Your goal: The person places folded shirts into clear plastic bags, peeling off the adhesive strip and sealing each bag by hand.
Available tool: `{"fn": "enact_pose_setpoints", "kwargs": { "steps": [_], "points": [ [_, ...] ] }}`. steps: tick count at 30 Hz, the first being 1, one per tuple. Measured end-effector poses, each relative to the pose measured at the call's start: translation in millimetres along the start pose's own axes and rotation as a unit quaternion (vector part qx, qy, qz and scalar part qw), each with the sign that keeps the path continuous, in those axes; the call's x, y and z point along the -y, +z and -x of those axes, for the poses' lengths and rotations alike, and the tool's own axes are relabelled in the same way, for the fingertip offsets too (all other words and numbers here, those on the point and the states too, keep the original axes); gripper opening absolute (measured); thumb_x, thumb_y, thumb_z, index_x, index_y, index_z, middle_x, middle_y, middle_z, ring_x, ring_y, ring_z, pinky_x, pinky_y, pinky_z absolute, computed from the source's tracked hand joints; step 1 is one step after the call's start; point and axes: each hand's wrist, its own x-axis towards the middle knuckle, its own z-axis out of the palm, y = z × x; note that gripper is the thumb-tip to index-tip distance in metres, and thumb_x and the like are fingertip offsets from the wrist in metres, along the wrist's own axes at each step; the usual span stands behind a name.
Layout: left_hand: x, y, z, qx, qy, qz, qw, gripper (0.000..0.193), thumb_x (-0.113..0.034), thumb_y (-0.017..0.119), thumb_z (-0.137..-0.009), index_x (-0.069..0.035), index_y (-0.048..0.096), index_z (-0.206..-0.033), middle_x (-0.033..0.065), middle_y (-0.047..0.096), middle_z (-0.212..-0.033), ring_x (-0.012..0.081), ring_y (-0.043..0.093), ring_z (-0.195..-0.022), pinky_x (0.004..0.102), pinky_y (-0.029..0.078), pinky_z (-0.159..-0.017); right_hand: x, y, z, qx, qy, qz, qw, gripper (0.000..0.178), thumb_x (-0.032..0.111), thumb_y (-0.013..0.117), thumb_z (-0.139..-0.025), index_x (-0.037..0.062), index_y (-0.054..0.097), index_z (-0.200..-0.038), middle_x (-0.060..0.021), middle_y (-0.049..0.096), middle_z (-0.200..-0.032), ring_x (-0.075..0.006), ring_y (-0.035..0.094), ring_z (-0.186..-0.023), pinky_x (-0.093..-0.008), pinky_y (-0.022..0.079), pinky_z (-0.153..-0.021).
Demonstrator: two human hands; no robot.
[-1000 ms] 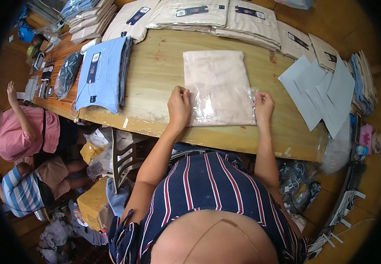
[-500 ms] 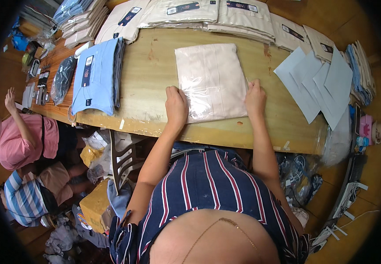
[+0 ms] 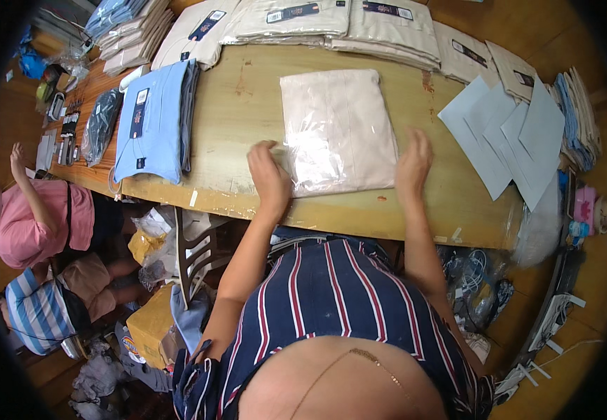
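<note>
A folded beige garment in a shiny clear plastic bag lies flat on the table in front of me. Beside its lower left edge is my left hand, fingers loosely bent and apart, holding nothing. My right hand hovers at the right edge, its fingers stretched upward and a little blurred; it grips nothing either. Left of the bag lies a stack of folded blue garments with a dark tag on top. To the right, several pale grey-blue sheets are fanned out.
Along the table's far edge lie bagged beige garments with dark tags. A dark bagged item rests on the wooden surface at left. Near the left side are two other people, one in a pink top. A chair stands below the table edge.
Both hands have let go of the bag's side edges. My left hand has moved slightly left and opened; my right has shifted slightly right with fingers extended. The bag has hardly moved.
</note>
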Motion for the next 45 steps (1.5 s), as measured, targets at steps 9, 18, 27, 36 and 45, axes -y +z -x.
{"fn": "enact_pose_setpoints", "kwargs": {
  "steps": [9,18,27,36,45],
  "points": [
    [-25,22,17,0.127,0.104,-0.138,0.977,0.063,-0.035,0.047,-0.078,0.000,0.027,-0.125,0.0263,0.018,-0.130,0.0389,0.020,-0.121,0.0463,0.019,-0.097,47,10,23,0.126,-0.035,0.091,0.987,0.057,0.035,0.046,-0.077,0.0067,0.032,-0.125,-0.0159,0.026,-0.131,-0.0290,0.025,-0.120,-0.0456,0.021,-0.095],
    [-25,-32,65,0.167,0.002,-0.080,0.983,0.054,-0.012,0.060,-0.067,-0.003,0.039,-0.116,0.0165,0.044,-0.088,0.0303,0.042,-0.083,0.0408,0.034,-0.073,18,-54,35,0.226,0.030,-0.167,0.959,0.070,0.013,0.063,-0.065,0.0107,0.029,-0.126,-0.0206,0.036,-0.115,-0.0337,0.036,-0.108,-0.0380,0.031,-0.090],
    [-24,-43,11,-0.030,0.122,0.003,0.992,0.033,0.009,0.050,-0.053,-0.002,0.053,-0.084,0.0128,0.046,-0.078,0.0298,0.047,-0.078,0.0372,0.038,-0.070,14,-43,21,0.070,0.012,-0.179,0.981,0.055,-0.009,0.058,-0.051,0.0079,0.051,-0.104,-0.0115,0.047,-0.097,-0.0284,0.045,-0.095,-0.0361,0.038,-0.081],
    [-53,-55,-71,-0.145,0.120,0.127,0.974,0.014,-0.015,0.060,-0.075,-0.003,0.054,-0.079,0.0084,0.053,-0.052,0.0225,0.050,-0.041,0.0277,0.037,-0.039,50,-79,-54,-0.080,0.060,-0.205,0.974,0.021,0.016,0.055,-0.079,0.0015,0.053,-0.094,-0.0136,0.058,-0.069,-0.0272,0.058,-0.062,-0.0307,0.045,-0.058],
    [-51,20,-29,0.083,0.054,-0.218,0.971,0.055,-0.036,0.048,-0.077,-0.011,0.033,-0.124,0.0161,0.031,-0.126,0.0361,0.024,-0.117,0.0553,0.019,-0.089,72,-5,-34,0.018,0.027,0.049,0.998,0.040,0.034,0.046,-0.080,0.0221,0.042,-0.118,-0.0108,0.041,-0.119,-0.0282,0.038,-0.109,-0.0458,0.030,-0.085]
  ]
}}
